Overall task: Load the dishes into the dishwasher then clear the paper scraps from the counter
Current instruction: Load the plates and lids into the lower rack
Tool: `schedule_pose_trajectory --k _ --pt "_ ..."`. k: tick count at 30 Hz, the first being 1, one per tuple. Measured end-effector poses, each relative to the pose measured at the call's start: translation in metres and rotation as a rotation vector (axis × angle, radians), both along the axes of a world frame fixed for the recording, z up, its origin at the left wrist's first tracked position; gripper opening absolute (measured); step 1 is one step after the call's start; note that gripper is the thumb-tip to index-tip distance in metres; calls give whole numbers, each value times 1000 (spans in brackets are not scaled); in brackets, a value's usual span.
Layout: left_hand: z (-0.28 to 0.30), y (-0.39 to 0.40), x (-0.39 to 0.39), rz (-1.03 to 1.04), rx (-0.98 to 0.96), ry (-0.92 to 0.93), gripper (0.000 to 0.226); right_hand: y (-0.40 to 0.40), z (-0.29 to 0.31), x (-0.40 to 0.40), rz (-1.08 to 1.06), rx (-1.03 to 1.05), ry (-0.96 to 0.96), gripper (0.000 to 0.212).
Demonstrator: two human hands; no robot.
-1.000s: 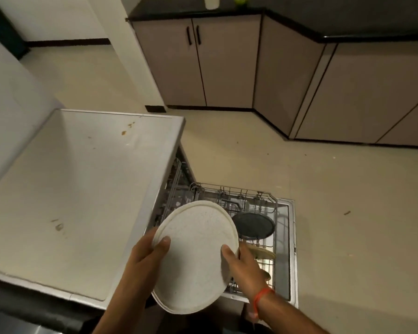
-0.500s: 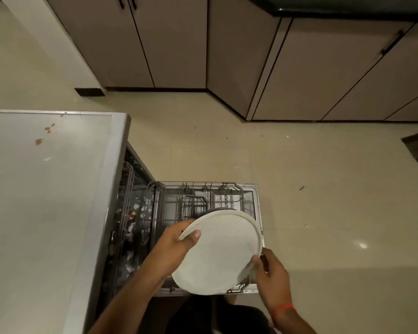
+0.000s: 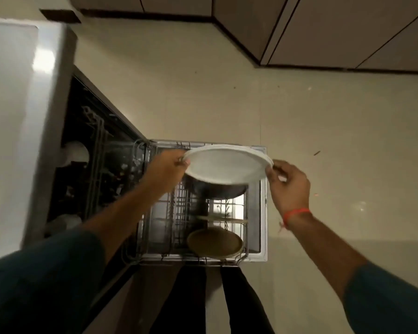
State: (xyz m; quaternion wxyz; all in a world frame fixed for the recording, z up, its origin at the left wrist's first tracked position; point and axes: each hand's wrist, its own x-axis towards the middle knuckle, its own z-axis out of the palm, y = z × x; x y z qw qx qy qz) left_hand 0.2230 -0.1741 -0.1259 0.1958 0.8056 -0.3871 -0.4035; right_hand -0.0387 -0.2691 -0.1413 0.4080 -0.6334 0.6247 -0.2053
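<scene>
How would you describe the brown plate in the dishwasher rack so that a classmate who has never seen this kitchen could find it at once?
Start at the pulled-out lower rack of the open dishwasher beside the counter. Look at the rack's end nearest the person: the brown plate stands there. It is the only brown dish, unlike the white plate held above the rack's far end and the dark pan beneath that.

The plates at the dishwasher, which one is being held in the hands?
The white plate, held at its rim by the left hand and right hand above the rack. The dark plate and brown plate sit in it.
</scene>
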Motion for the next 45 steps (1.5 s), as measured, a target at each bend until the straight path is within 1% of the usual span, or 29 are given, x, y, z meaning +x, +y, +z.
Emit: schedule_pose_trajectory --k 3,6,9,12,17,24,29,33,37,45 --pt "-42 -22 10 31 -20 -54 24 -34 -40 7 95 -82 83 22" --pt "-82 -39 16 75 -17 -20 24 -58 -78 11 177 -118 165 23" --pt "-120 -51 18 130 -11 1 25 -76 -111 13 199 -104 240 23" --pt "-150 -61 18 85 -50 -5 29 -85 -138 13 208 -71 302 23" --pt "-190 -72 15 64 10 12 24 -92 -168 13 169 22 331 28" --pt "-222 -82 20 60 36 49 25 -100 -191 17 192 48 358 26" --pt "-245 -83 23 41 37 9 28 -99 -205 21 203 76 387 25" --pt "-261 -76 25 11 52 9 26 -98 -218 23 213 93 412 24" --pt "-271 -69 22 -32 87 -19 26 -95 -228 26 228 109 419 25" --pt "-285 -63 18 -103 88 -17 22 -86 -236 28 251 136 432 22"
